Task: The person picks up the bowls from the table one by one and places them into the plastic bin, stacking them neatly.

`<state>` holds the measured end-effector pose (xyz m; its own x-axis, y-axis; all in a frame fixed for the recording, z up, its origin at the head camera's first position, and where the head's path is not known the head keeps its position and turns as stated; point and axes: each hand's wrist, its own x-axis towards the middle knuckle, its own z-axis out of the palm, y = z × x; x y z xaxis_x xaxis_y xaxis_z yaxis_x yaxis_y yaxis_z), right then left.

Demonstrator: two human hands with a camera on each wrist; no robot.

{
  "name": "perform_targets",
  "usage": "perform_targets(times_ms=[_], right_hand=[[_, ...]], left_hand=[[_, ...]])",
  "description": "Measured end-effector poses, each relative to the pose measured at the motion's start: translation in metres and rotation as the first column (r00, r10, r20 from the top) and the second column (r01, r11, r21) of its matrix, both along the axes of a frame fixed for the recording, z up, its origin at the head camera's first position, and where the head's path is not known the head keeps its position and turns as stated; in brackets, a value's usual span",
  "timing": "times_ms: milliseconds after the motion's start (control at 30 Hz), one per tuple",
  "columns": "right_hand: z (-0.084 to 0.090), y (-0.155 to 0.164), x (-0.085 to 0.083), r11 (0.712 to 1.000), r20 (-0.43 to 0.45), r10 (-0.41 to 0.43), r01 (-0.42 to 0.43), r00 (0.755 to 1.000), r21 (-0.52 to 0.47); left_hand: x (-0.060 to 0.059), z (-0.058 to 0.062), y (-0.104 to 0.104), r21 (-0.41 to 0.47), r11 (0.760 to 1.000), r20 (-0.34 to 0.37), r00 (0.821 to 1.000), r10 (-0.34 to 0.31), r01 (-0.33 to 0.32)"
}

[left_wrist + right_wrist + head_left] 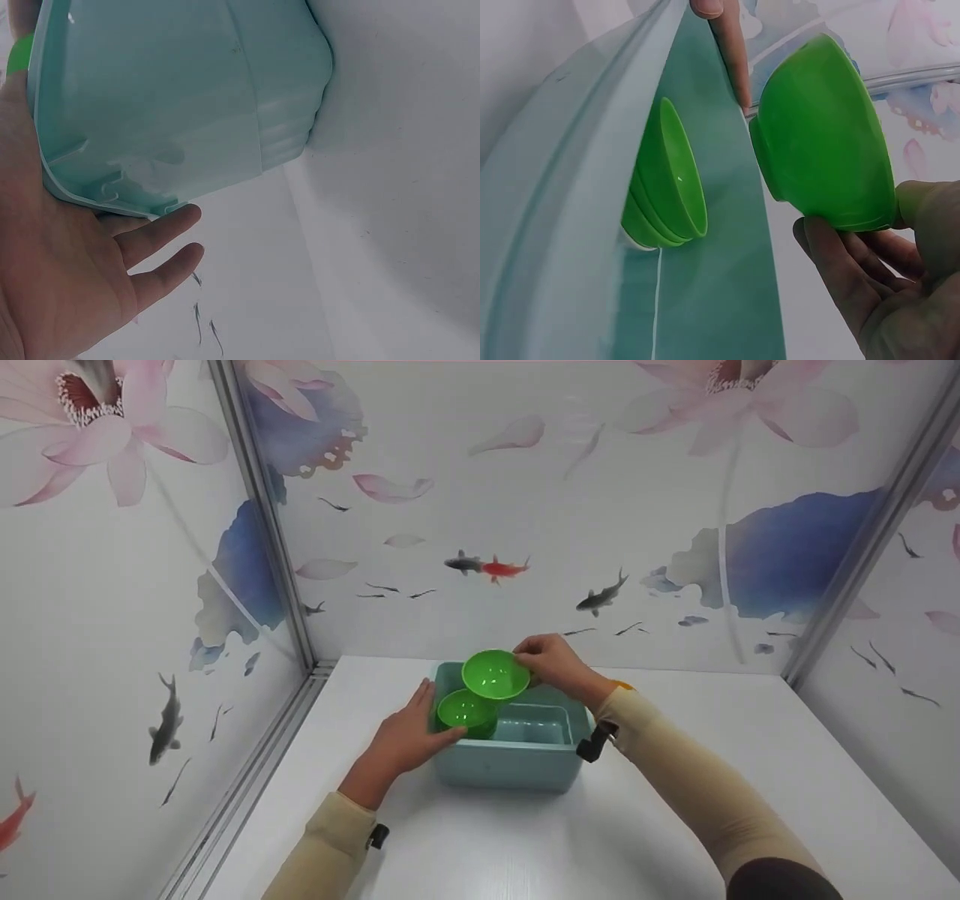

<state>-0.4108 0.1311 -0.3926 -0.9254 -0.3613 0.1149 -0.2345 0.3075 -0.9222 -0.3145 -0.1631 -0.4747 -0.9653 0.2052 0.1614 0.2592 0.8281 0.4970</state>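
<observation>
My right hand [559, 664] pinches the rim of a green bowl [495, 675], held above a light teal plastic tub [510, 769]. In the right wrist view the thumb lies on one side of the held bowl [825, 142] and the fingers on the other. Inside the tub, at its left end, sits a stack of green bowls [664, 180], nested in one another. My left hand [409, 735] rests against the tub's left end, its thumb over the front rim near the stack. In the left wrist view the fingers of that hand [67, 262] extend along the tub's outer wall.
The tub stands on a white table [495, 847]. Behind it rises a white panel [465, 510] printed with fish and flowers, and similar panels flank both sides. A metal frame post [262, 510] stands at the left corner.
</observation>
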Motion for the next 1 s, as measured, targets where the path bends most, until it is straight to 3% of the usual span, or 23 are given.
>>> perform_targets(times_ms=[300, 1000], right_hand=[[0.001, -0.011, -0.012, 0.996, 0.090, 0.085, -0.088, 0.992, 0.028], [-0.008, -0.027, -0.030, 0.990, 0.168, 0.103, -0.118, 0.980, 0.080]], left_hand=[[-0.002, -0.002, 0.000, 0.003, 1.000, -0.002, 1.000, -0.005, 0.005], [-0.003, -0.005, -0.002, 0.042, 0.999, -0.001, 1.000, -0.012, 0.012]])
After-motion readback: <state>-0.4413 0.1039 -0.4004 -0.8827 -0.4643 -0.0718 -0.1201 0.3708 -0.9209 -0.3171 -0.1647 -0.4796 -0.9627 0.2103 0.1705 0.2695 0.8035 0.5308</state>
